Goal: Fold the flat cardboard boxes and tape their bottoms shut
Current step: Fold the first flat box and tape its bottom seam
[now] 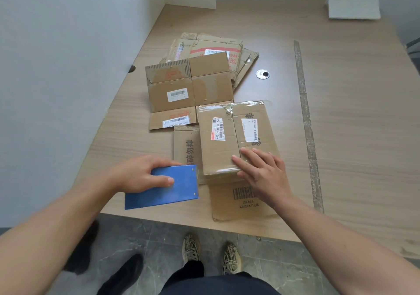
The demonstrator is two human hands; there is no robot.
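Hands: left (136, 176) grips tool (179, 190), right (261, 174) seemingly presses box (218, 151).

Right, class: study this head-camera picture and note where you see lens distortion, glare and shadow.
Head view: wide lens stretches both forearms and splays the table; head view: soft even light, faint shadows under the right hand and the left hand holding the blue tool; head view: pale glare on clear tape across the taped box.

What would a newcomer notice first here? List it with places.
The blue tool gripped by the left hand at the near edge of the table stands out first. Beside it, the right hand presses flat on a taped cardboard box. Behind them lies a pile of flattened boxes.
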